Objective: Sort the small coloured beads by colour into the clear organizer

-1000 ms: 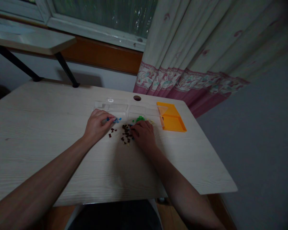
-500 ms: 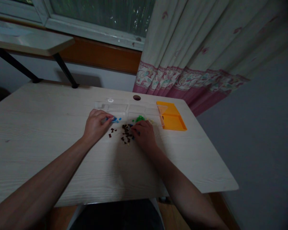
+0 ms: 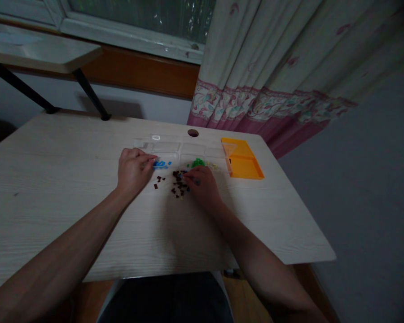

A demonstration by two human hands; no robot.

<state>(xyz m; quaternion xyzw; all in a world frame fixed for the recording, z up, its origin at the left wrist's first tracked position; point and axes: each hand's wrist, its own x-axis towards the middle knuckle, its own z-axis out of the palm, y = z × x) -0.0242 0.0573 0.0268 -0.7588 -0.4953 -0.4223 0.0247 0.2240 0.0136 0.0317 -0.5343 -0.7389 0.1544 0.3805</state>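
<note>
A clear plastic compartment tray [image 3: 170, 146] lies on the pale wooden table [image 3: 70, 179]. My left hand [image 3: 132, 169] rests beside it with fingers curled, its fingertips at a small cluster of blue pieces [image 3: 161, 164]. My right hand [image 3: 204, 186] lies on the table with fingers pinched at the edge of a heap of dark brown pieces [image 3: 177, 184]. Green pieces [image 3: 197, 162] sit just beyond the right hand, near the tray. What either hand holds is too small to make out.
An orange lid [image 3: 241, 158] lies at the tray's right end. A round cable hole [image 3: 193, 133] is at the table's far edge. A second table [image 3: 37, 54] stands at the back left under a window. A flowered curtain [image 3: 272, 67] hangs at the right.
My left hand has shifted slightly up toward the tray, by the blue pieces. My right hand stays at the brown heap. The view has tilted a little.
</note>
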